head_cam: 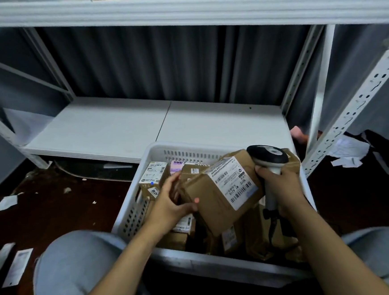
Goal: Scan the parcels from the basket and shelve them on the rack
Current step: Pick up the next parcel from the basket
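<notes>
head view: parcel [215, 192] is held up over the basket [133, 212], between the hands. left hand [169, 200] grips its near-left end, thumb on the front face and fingers wrapped behind. right hand [282, 187] is closed round the scanner [269, 160] handle, touching the parcel's right end.

risks:
- the parcel is carried one-handed by its end, so it could twist out and drop back on the parcels below the hands.
- the scanner head sits past the far edge of the label [235, 181] and doesn't look aimed at the barcodes, so a misread is likely, or it picks up a label lower in the basket.

orientation: the long axis seems to run from the left hand up toward the right hand, tilted. the label face points up and toward the person. the rack shelf [117, 127] is beyond both hands.
</notes>
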{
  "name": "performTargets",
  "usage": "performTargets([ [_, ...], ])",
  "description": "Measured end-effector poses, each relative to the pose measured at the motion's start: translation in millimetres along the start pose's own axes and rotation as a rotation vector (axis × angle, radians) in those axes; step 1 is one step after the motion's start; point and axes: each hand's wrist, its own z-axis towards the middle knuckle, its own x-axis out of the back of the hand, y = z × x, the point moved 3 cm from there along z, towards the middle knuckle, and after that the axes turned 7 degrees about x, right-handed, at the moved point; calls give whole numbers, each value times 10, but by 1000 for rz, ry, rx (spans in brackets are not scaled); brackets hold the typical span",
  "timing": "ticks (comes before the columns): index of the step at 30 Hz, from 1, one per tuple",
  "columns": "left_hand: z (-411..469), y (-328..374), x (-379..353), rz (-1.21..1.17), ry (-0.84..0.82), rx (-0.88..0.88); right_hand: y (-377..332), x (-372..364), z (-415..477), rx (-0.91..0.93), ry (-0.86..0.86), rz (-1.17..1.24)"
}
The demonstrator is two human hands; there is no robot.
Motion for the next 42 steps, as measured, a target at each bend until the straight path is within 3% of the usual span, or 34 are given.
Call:
performTargets([
  [4, -4, 2, 46, -36, 164, 33, -33, -52, -85, -47, 27, 126],
  [7, -16, -84, 90, -15, 135, 124, -13, -86, -128, -130, 37, 190],
  [11, -48, -17, 78, 16, 75, 70, -73, -109, -168, -135, -7, 209],
  [17, -40, 84, 135, -216, 258, 29, -196, -130, -154, -125, -132, 172],
  [26, 4, 74, 320, -221, 525, -19, -441, -117, -235, 85, -450, -255],
  [42, 41, 3, 400, -103, 538, -1, -552, 49, -284, 118, -453, -348],
])
